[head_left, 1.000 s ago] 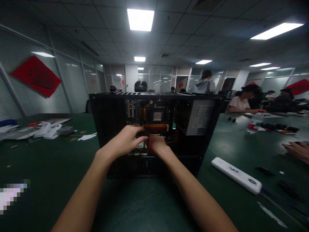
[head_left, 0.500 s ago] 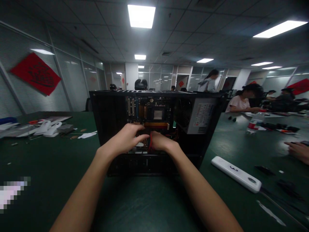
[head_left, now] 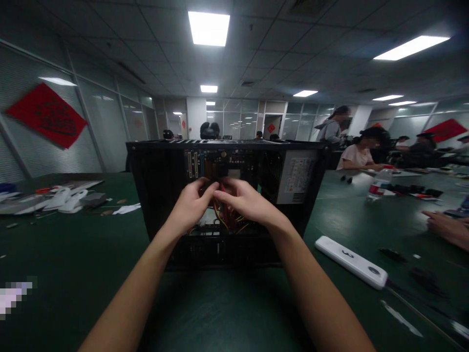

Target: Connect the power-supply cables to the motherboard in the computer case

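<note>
Both forearms reach forward from the lower edge and converge on an open-sided computer case (head_left: 242, 252), which stands upright on the green worktop (head_left: 98, 259). The right hand (head_left: 245, 198) curls its fingers and thumb around red and yellow wires (head_left: 226, 215) inside the case. The left hand (head_left: 194, 203) bends toward it, thumb tips close together; its fingertips are hidden, so whether it grips anything is unclear.

To the right on the worktop lie a white power strip (head_left: 366, 271) and, farther off, a bottle (head_left: 380, 183); another person's hand (head_left: 445, 227) is at the edge. Glass walls (head_left: 97, 117) and bright ceiling lights (head_left: 208, 29) surround other people.

The power strip bears a handwritten "3". The label (head_left: 297, 173) on the power supply (head_left: 287, 196) and the dark writing on the red paper diamond (head_left: 47, 115) are illegible.
</note>
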A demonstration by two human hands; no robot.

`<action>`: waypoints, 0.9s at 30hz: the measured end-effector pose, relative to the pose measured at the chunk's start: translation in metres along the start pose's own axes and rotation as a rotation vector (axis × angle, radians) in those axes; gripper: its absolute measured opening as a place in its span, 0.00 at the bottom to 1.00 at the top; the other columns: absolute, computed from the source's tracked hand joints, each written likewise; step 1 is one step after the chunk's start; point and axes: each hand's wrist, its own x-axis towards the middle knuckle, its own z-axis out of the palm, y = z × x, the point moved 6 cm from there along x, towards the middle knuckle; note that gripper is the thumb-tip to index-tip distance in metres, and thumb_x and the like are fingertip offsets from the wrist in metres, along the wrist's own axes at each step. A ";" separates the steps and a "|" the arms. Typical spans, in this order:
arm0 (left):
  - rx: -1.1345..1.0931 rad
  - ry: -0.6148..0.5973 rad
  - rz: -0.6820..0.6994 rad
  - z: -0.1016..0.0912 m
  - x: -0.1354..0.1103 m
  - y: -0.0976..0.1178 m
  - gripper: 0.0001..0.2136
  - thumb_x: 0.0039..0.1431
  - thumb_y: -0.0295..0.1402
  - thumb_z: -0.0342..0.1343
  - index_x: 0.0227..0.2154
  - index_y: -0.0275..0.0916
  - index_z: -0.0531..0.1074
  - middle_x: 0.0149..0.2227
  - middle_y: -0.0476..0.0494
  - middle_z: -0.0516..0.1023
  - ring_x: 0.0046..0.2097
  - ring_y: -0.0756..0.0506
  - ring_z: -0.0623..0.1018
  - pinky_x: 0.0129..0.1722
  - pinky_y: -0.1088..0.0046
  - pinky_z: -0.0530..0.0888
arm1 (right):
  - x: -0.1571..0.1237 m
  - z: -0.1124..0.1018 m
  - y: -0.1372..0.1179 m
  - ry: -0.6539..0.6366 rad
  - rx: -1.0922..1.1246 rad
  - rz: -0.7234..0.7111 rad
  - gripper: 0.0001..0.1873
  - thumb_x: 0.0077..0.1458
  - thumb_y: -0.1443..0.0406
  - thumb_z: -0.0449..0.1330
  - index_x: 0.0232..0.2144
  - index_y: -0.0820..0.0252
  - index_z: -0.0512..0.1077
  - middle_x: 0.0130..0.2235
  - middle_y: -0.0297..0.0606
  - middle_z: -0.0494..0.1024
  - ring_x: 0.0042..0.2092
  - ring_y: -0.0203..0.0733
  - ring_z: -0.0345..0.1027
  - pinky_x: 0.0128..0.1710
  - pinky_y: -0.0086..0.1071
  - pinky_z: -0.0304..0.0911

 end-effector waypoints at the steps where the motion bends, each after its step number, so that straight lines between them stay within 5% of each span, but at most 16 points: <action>1: -0.108 -0.054 -0.034 0.003 -0.002 0.002 0.22 0.62 0.48 0.53 0.44 0.31 0.74 0.45 0.35 0.80 0.45 0.40 0.79 0.48 0.62 0.74 | -0.002 -0.002 -0.005 0.011 0.013 -0.014 0.20 0.57 0.58 0.62 0.48 0.65 0.71 0.34 0.37 0.77 0.32 0.35 0.71 0.30 0.27 0.68; 5: -0.429 -0.235 -0.122 0.008 -0.012 0.019 0.21 0.59 0.42 0.60 0.48 0.31 0.74 0.43 0.36 0.81 0.43 0.42 0.81 0.49 0.62 0.76 | -0.011 -0.017 -0.025 0.112 0.087 -0.048 0.16 0.56 0.58 0.62 0.42 0.65 0.72 0.31 0.35 0.77 0.27 0.35 0.72 0.28 0.29 0.69; 9: -0.380 -0.271 -0.129 0.002 -0.019 0.035 0.18 0.57 0.36 0.63 0.49 0.35 0.76 0.45 0.38 0.82 0.49 0.40 0.80 0.54 0.61 0.74 | -0.021 -0.028 -0.036 0.168 0.052 -0.031 0.15 0.53 0.60 0.65 0.40 0.64 0.72 0.34 0.38 0.79 0.31 0.36 0.74 0.32 0.30 0.70; 27: -0.144 -0.122 0.019 -0.006 -0.021 0.046 0.18 0.53 0.36 0.65 0.46 0.35 0.77 0.44 0.41 0.82 0.45 0.41 0.81 0.49 0.63 0.78 | -0.027 -0.030 -0.031 0.229 0.090 0.044 0.22 0.47 0.59 0.69 0.44 0.64 0.76 0.35 0.38 0.80 0.35 0.38 0.73 0.29 0.27 0.66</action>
